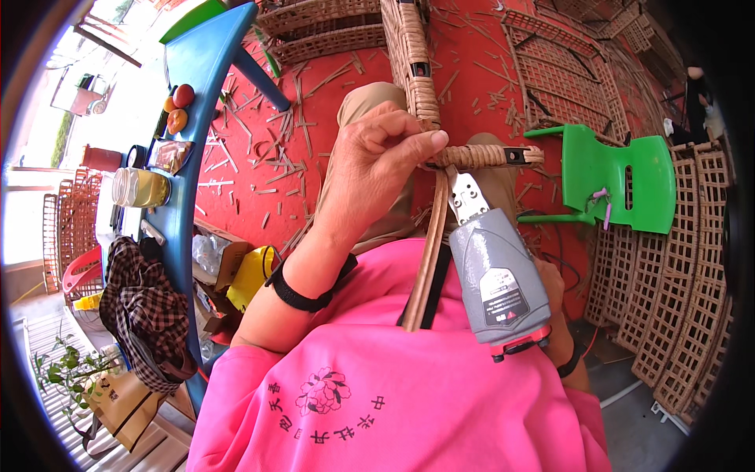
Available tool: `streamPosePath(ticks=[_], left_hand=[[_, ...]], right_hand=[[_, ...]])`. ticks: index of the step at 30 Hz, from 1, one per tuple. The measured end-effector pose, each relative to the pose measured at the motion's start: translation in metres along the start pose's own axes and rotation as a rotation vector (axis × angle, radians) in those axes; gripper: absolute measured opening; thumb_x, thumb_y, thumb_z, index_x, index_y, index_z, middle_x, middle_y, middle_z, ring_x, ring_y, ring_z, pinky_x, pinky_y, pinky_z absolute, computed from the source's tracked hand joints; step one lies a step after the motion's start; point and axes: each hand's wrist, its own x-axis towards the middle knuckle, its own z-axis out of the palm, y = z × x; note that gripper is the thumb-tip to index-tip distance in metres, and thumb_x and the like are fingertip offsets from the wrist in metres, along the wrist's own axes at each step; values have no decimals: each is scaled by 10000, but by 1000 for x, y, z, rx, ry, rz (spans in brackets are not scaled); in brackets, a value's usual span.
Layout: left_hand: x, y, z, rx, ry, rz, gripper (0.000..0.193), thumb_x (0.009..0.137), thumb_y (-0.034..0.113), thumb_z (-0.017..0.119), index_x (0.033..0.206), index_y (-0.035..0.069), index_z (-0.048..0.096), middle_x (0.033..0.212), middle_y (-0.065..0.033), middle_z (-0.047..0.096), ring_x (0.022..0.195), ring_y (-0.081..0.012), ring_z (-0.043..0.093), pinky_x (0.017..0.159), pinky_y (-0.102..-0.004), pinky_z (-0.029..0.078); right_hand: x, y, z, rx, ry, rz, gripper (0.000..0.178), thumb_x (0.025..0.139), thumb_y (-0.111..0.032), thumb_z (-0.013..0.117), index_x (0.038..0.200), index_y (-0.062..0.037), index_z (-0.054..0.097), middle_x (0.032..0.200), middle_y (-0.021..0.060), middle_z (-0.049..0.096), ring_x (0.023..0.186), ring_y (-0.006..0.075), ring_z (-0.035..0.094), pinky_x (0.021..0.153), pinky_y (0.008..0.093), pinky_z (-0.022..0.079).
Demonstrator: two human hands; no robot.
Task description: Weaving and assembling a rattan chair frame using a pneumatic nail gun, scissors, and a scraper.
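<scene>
My left hand [370,161] is closed, thumb and finger pinching at the corner of a wicker frame [413,75] wrapped in tan rattan. From that corner a flat brown rattan strip [429,256] hangs down across my pink shirt. A short wrapped bar [480,156] with a dark slot near its end sticks out to the right. Just under this bar rests the pale metal nose of a grey staple gun [503,267], its red and black base towards me. Behind the tool, my right hand [553,285] grips it; most of the fingers are hidden.
On the left, a blue table [208,59] carries fruit, a glass jar [141,189] and a checked cloth [145,307]. A green chair [621,177] stands at right, near stacked woven panels [668,275]. Scraps of strip litter the red floor [252,181].
</scene>
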Motion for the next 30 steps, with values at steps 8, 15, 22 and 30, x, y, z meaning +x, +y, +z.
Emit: streamPosePath(ticks=[8, 15, 22, 30], left_hand=[[0, 1, 0, -30, -6, -18, 156, 849, 122, 761, 797, -11, 697, 711, -36, 565, 682, -116, 539, 639, -278, 434], [-17, 8, 0, 111, 55, 144, 109, 835, 106, 771, 889, 14, 750, 753, -48, 593, 713, -137, 575, 651, -283, 449], [-36, 7, -2, -11, -35, 92, 151, 851, 91, 763, 994, 42, 766, 835, -43, 610, 745, -135, 587, 666, -275, 472], [-47, 8, 8, -531, -2, -299, 138, 954, 149, 679, 923, 22, 720, 828, 0, 627, 751, -57, 569, 710, -230, 462]], right_hand=[[-1, 5, 2, -110, 46, -49, 473, 719, -268, 807, 1073, 8, 658, 810, 80, 668, 660, 259, 652, 619, 376, 511], [17, -7, -3, -9, 83, -111, 600, 694, -156, 852, 1190, 69, 601, 908, 135, 723, 736, 283, 719, 670, 362, 571], [22, -8, 1, -4, 86, -138, 617, 721, -130, 834, 1219, 104, 555, 938, 172, 723, 779, 299, 736, 694, 388, 594], [17, -3, 5, 35, 102, -108, 603, 722, -117, 777, 1264, 24, 552, 1009, 175, 708, 794, 346, 713, 647, 406, 554]])
